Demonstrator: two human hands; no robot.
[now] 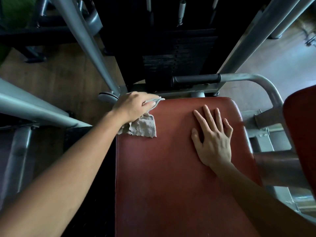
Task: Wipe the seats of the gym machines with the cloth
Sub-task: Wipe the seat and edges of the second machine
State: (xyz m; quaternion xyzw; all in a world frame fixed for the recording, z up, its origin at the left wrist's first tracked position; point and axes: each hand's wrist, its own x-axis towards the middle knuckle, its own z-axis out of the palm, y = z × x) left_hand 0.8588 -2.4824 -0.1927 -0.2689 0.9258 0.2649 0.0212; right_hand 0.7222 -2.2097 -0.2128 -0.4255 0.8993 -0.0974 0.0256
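A large red-brown padded seat (172, 177) fills the lower middle of the head view. My left hand (135, 106) is at the seat's far left corner, closed on a crumpled grey cloth (145, 128) that hangs out below the palm onto the pad. My right hand (212, 134) lies flat on the right half of the seat with its fingers spread, holding nothing.
Grey steel frame tubes (82, 40) rise left and right of the seat. A black weight stack (177, 60) stands just beyond the far edge. A black-gripped handle bar (196, 79) crosses behind the seat. Another red pad (301, 134) is at the right edge. Wooden floor lies around.
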